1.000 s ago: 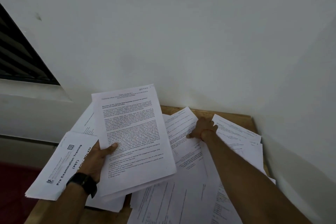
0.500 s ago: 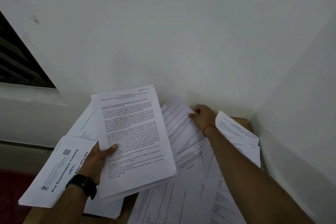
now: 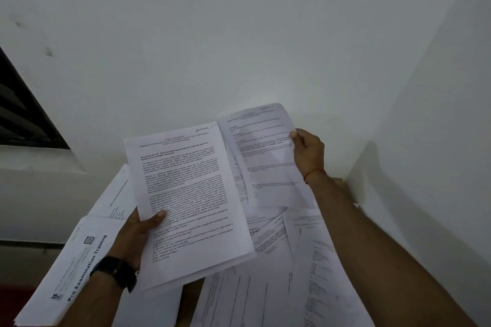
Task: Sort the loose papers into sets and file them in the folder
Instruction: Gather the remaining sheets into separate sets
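My left hand (image 3: pixel 138 228) grips a thin stack of printed sheets (image 3: pixel 191 194) marked "SECTION - 1", thumb on the front, held up over the table. My right hand (image 3: pixel 308 151) pinches the right edge of a single printed sheet (image 3: pixel 265 156) and holds it raised beside the stack, its left part tucked behind the stack. Below lie several loose printed papers (image 3: pixel 268 287) spread over the table. A booklet titled "Pre Examination Training" (image 3: pixel 71 273) lies at the lower left. No folder is in view.
A white wall (image 3: pixel 239 34) rises straight ahead and another wall (image 3: pixel 438 141) closes the right side, forming a corner. A dark louvred window (image 3: pixel 21 114) with a white sill sits at the left. A strip of wooden table (image 3: pixel 191 297) shows between papers.
My right hand has picked one sheet off the pile near the far corner and lifted it up beside the stack. The stack in my left hand has barely moved.
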